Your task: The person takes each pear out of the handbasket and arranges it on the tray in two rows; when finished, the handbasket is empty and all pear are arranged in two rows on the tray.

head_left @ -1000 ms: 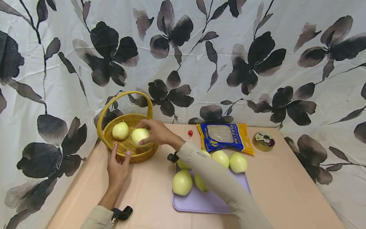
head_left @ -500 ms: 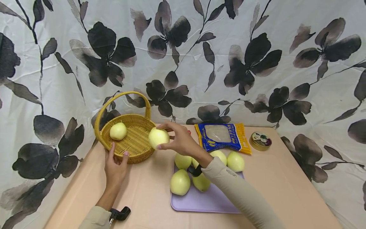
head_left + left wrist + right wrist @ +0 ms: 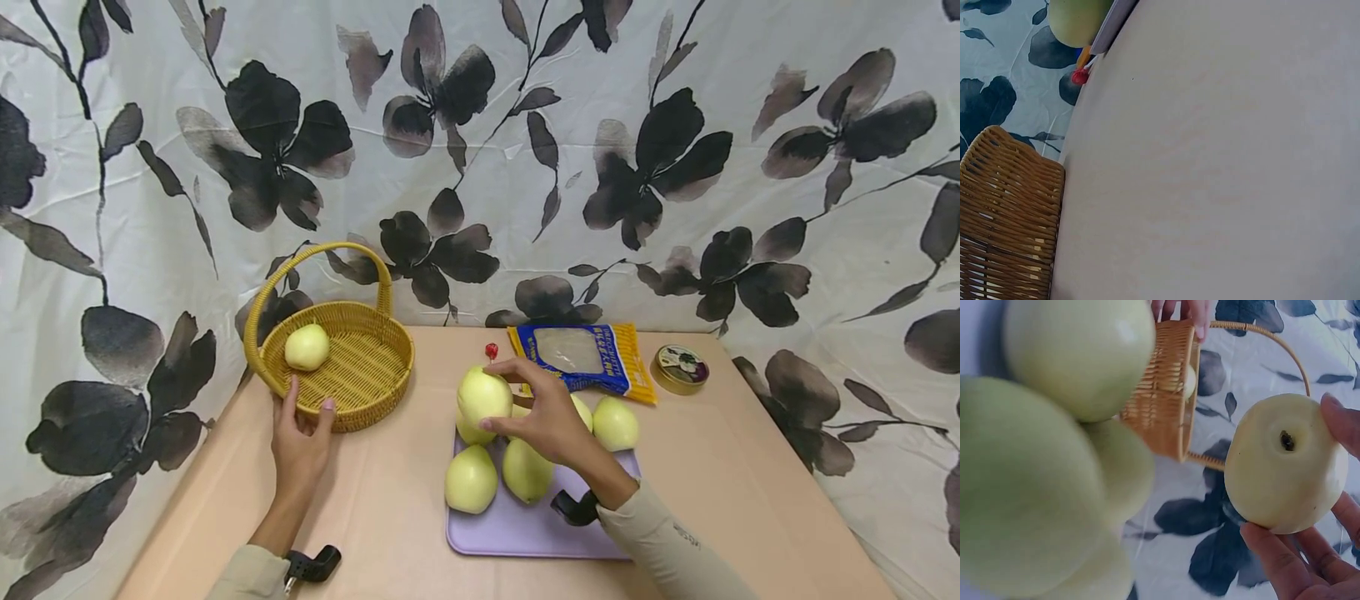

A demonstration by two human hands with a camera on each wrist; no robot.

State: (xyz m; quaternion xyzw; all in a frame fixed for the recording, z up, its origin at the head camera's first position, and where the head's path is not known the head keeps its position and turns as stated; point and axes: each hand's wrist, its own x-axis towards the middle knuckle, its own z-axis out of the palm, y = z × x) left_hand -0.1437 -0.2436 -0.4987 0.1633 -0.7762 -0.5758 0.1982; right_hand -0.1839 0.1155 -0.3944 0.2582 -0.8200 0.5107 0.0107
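Note:
My right hand (image 3: 551, 417) holds a pale yellow-green pear (image 3: 483, 398) between thumb and fingers, over the back left of the lilac tray (image 3: 540, 542). In the right wrist view the held pear (image 3: 1285, 464) turns its brown blossom end to the camera. Several similar pears (image 3: 471, 479) lie on the tray. My left hand (image 3: 300, 446) grips the near rim of a yellow wicker basket (image 3: 367, 408) with its thumb and fingers. One pear (image 3: 307, 347) sits inside at the left. The left wrist view shows the basket's woven side (image 3: 1010, 212), but not the hand.
A blue and yellow food packet (image 3: 581, 354) lies behind the tray, with a red lollipop (image 3: 491, 351) to its left. A round tin (image 3: 679, 369) stands right of the packet. A floral cloth (image 3: 480, 167) hangs behind the table.
My right hand has lifted a pear out of the basket and carried it right, to above the tray. The left hand has stayed at the basket's rim.

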